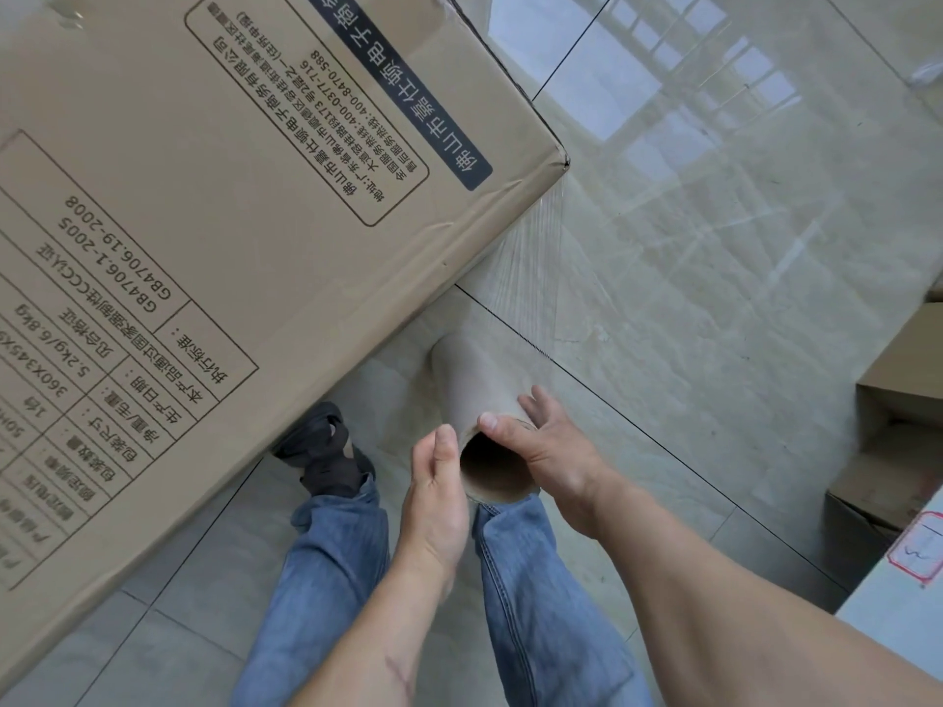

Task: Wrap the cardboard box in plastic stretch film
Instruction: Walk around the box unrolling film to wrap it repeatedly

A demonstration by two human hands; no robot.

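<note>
A large brown cardboard box (219, 237) with black printed text fills the upper left, its corner near the middle right. A cardboard-core roll of stretch film (477, 385) points away from me below that corner. A sheet of clear film (530, 278) stretches from the roll up to the box corner. My left hand (433, 492) presses against the left rim of the roll's open end. My right hand (541, 446) grips the right side of the same end, thumb over the rim.
Glossy beige floor tiles (740, 247) spread to the right. Other cardboard boxes (898, 400) stand at the right edge, one with a white label. My jeans-clad legs and a dark shoe (326, 451) are below the box edge.
</note>
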